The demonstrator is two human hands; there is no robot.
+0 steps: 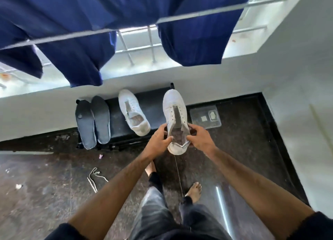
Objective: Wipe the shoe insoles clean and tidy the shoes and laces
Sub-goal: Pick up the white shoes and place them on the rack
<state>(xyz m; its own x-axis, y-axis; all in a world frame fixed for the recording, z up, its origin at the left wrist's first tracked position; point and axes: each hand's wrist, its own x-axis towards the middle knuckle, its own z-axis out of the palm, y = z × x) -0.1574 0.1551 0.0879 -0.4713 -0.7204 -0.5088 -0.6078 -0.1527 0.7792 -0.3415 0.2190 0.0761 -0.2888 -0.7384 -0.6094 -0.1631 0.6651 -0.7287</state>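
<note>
Both my hands hold one white shoe (174, 106) by its heel opening, toe pointing away. My left hand (159, 138) grips the left side of the collar and my right hand (201, 138) grips the right side. The shoe has no lace in its eyelets, and a thin string hangs from its heel. A second white shoe (133, 112) without a lace lies on a low black bench (155, 103). Two grey insoles (92, 121) lie side by side on the bench's left end. A white lace (94, 178) lies loose on the floor at the left.
Dark blue clothes (75, 47) hang on a rail overhead, in front of a white ledge and railing. A clear plastic box (205, 116) sits right of the bench. My bare feet (194, 191) stand on the dark speckled floor. A white wall rises at the right.
</note>
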